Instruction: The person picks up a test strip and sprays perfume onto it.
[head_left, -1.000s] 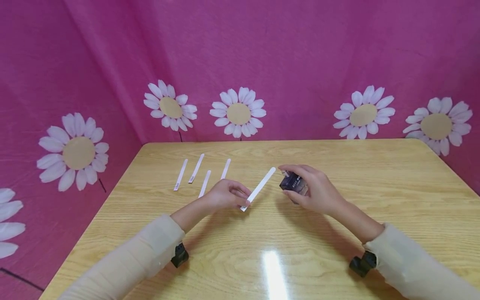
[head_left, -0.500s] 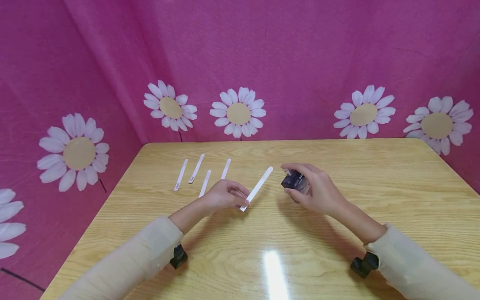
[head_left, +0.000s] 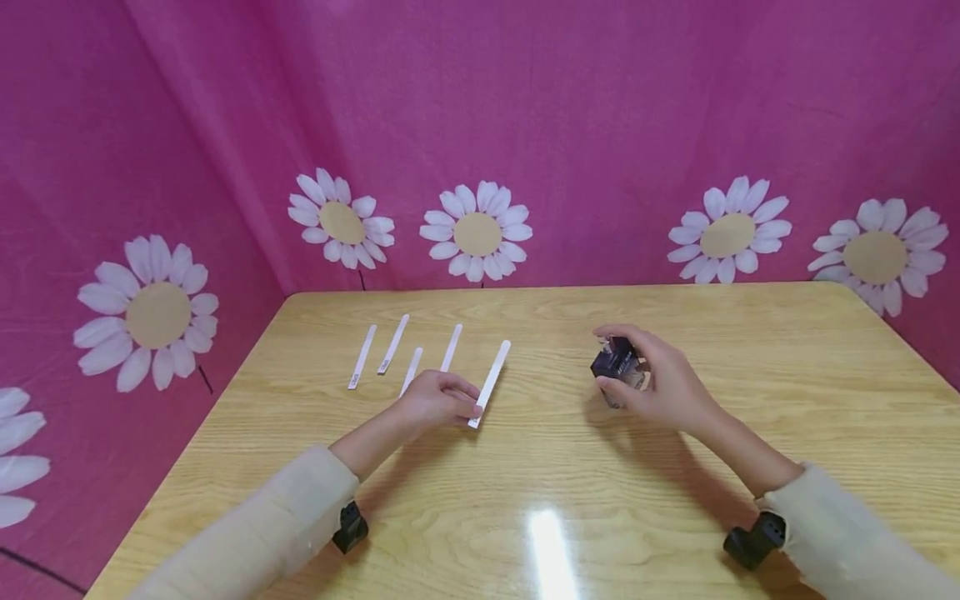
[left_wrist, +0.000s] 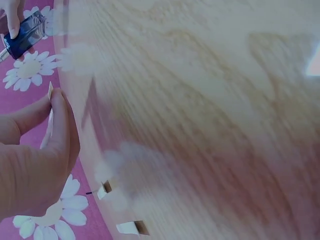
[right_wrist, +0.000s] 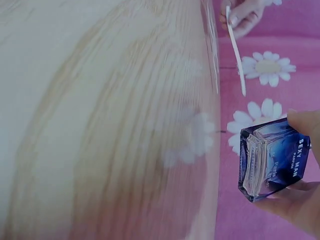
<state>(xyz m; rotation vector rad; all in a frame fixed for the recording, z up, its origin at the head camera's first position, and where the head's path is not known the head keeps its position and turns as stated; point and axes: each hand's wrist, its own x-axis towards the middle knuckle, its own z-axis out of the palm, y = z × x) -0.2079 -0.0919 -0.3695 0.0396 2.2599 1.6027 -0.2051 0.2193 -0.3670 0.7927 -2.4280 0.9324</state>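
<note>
My left hand [head_left: 438,398] pinches a white perfume test strip [head_left: 492,379] near its printed lower end, the rounded end slanting up and away. In the left wrist view the strip shows edge-on between thumb and fingers. My right hand [head_left: 667,379] grips a dark blue glass perfume bottle [head_left: 617,358], index finger over its spray top and thumb at the near side. The right wrist view shows the lettering "SEXY MAN" on the bottle [right_wrist: 280,157]. A wide gap separates bottle and strip.
Several more white strips lie on the wooden table [head_left: 637,517] at the back left, among them one strip [head_left: 362,357] at the far left. A pink curtain [head_left: 585,125] with daisies stands behind the table.
My right hand has moved right with the bottle, away from the strip. My left hand has shifted slightly left, and its strip stands steeper in view.
</note>
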